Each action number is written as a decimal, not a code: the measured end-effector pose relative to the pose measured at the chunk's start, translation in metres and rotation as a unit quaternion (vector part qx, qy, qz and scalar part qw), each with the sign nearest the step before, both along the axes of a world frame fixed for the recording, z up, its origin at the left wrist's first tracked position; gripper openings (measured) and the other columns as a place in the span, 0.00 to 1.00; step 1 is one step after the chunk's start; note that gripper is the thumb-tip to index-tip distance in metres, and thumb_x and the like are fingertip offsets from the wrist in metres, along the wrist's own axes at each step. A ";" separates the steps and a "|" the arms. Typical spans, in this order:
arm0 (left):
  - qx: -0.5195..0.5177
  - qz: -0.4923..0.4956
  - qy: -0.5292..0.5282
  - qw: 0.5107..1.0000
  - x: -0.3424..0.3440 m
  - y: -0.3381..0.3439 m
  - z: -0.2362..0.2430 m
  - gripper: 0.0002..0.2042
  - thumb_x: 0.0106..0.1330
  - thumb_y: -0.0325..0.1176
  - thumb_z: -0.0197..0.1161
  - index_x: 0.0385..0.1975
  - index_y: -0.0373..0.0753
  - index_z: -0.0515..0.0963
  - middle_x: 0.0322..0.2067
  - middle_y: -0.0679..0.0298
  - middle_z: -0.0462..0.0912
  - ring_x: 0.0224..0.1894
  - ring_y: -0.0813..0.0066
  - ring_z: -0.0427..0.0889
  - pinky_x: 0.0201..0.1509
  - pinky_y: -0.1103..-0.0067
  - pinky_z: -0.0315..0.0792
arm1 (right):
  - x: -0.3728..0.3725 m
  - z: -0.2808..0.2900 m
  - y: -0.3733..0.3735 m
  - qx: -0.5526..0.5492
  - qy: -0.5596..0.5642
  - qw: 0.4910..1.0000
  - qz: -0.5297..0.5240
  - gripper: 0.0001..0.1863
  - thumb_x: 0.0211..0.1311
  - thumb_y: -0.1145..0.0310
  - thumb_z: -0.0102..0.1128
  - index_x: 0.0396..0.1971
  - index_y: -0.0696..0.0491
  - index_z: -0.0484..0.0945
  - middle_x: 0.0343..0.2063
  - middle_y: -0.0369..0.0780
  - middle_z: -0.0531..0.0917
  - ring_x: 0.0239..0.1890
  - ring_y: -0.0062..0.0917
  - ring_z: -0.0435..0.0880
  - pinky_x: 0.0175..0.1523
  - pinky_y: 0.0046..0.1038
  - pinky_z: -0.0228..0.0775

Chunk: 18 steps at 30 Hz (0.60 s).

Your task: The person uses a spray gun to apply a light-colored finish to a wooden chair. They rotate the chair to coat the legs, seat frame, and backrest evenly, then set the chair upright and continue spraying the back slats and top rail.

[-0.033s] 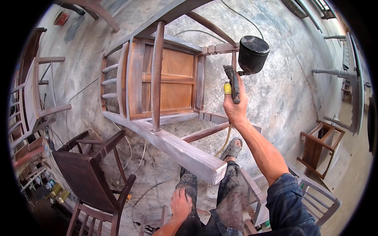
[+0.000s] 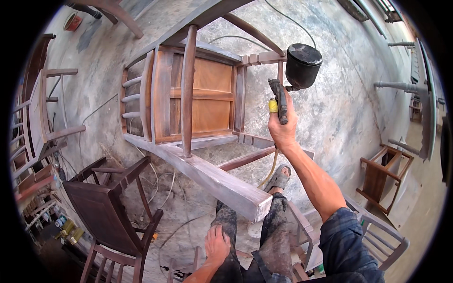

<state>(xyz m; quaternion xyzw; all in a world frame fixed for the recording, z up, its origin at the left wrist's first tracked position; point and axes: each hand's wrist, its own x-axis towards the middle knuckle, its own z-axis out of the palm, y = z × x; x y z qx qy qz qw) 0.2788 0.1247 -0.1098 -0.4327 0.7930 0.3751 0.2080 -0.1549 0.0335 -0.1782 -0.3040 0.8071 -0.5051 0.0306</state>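
Observation:
My right hand (image 2: 283, 127) is closed around a dark spray gun (image 2: 279, 104) that has a black cup (image 2: 304, 66) on it and a hose hanging below. Something yellow (image 2: 273, 106) shows at the tip of my thumb. Just left of the gun lies a wooden chair (image 2: 203, 94) on its side or back, its seat underside showing brown and much of its frame coated pale grey. A thick leg (image 2: 226, 186) of it reaches toward me. My left hand (image 2: 217, 243) rests open on my left thigh, fingers slightly bent.
A dark chair (image 2: 99, 212) is at lower left, another chair (image 2: 40, 113) at far left. A small wooden frame (image 2: 384, 174), grey chair (image 2: 380, 236) and grey turned legs (image 2: 401, 86) are on the right. Hoses cross the stained floor (image 2: 339, 122). A red bucket (image 2: 72, 21) sits at upper left.

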 end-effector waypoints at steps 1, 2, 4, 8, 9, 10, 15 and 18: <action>-0.001 0.003 0.003 1.000 0.000 0.000 0.000 0.21 0.62 0.31 0.63 0.56 0.37 0.73 0.54 0.52 0.77 0.58 0.50 0.74 0.61 0.60 0.70 | 0.000 -0.002 0.002 0.006 -0.012 1.000 -0.005 0.28 0.64 0.81 0.59 0.66 0.57 0.69 0.48 0.52 0.85 0.48 0.34 0.88 0.50 0.28 0.76; -0.002 0.007 0.005 1.000 0.001 0.000 -0.001 0.21 0.62 0.30 0.63 0.56 0.37 0.73 0.53 0.52 0.76 0.58 0.49 0.74 0.61 0.59 0.70 | 0.000 -0.004 0.004 0.012 -0.024 1.000 -0.011 0.28 0.65 0.81 0.59 0.66 0.57 0.69 0.47 0.52 0.85 0.47 0.34 0.88 0.50 0.28 0.76; -0.002 0.007 0.003 1.000 0.002 0.000 -0.001 0.21 0.62 0.31 0.63 0.56 0.37 0.73 0.53 0.52 0.77 0.58 0.50 0.74 0.61 0.59 0.70 | -0.003 -0.011 0.009 0.014 -0.023 0.999 -0.019 0.28 0.65 0.79 0.60 0.65 0.57 0.69 0.46 0.51 0.85 0.44 0.33 0.87 0.49 0.28 0.76; 0.000 0.005 -0.003 1.000 0.002 0.000 -0.001 0.21 0.62 0.31 0.63 0.55 0.37 0.73 0.53 0.52 0.77 0.58 0.49 0.75 0.60 0.59 0.70 | -0.010 -0.027 0.016 0.009 0.001 0.999 -0.038 0.26 0.66 0.78 0.61 0.64 0.57 0.70 0.45 0.50 0.85 0.44 0.31 0.87 0.49 0.28 0.76; -0.001 0.005 -0.003 1.000 0.002 -0.001 -0.001 0.21 0.62 0.30 0.63 0.55 0.37 0.74 0.53 0.52 0.77 0.57 0.49 0.75 0.60 0.59 0.71 | -0.011 -0.030 0.017 0.014 -0.008 0.999 -0.044 0.26 0.66 0.78 0.61 0.64 0.57 0.70 0.45 0.50 0.85 0.44 0.31 0.87 0.49 0.28 0.76; -0.001 0.005 -0.001 1.000 0.002 -0.001 -0.001 0.20 0.62 0.30 0.63 0.55 0.37 0.74 0.53 0.52 0.77 0.57 0.49 0.75 0.60 0.59 0.71 | -0.012 -0.029 0.017 0.020 -0.017 0.998 -0.050 0.26 0.66 0.78 0.61 0.64 0.57 0.70 0.45 0.50 0.85 0.44 0.31 0.87 0.49 0.28 0.76; -0.003 0.003 0.002 1.000 0.001 -0.003 0.001 0.20 0.62 0.30 0.63 0.55 0.37 0.74 0.52 0.52 0.77 0.56 0.48 0.76 0.59 0.59 0.72 | -0.021 -0.035 0.019 0.013 -0.004 0.998 -0.069 0.25 0.68 0.77 0.61 0.64 0.56 0.71 0.43 0.47 0.86 0.39 0.25 0.84 0.46 0.27 0.76; -0.009 -0.002 0.006 1.000 0.003 -0.003 -0.001 0.20 0.62 0.30 0.64 0.55 0.37 0.74 0.51 0.51 0.77 0.55 0.48 0.76 0.58 0.59 0.72 | -0.021 -0.035 0.020 0.007 -0.002 0.997 -0.071 0.25 0.68 0.76 0.61 0.64 0.57 0.71 0.41 0.46 0.85 0.38 0.24 0.84 0.45 0.27 0.76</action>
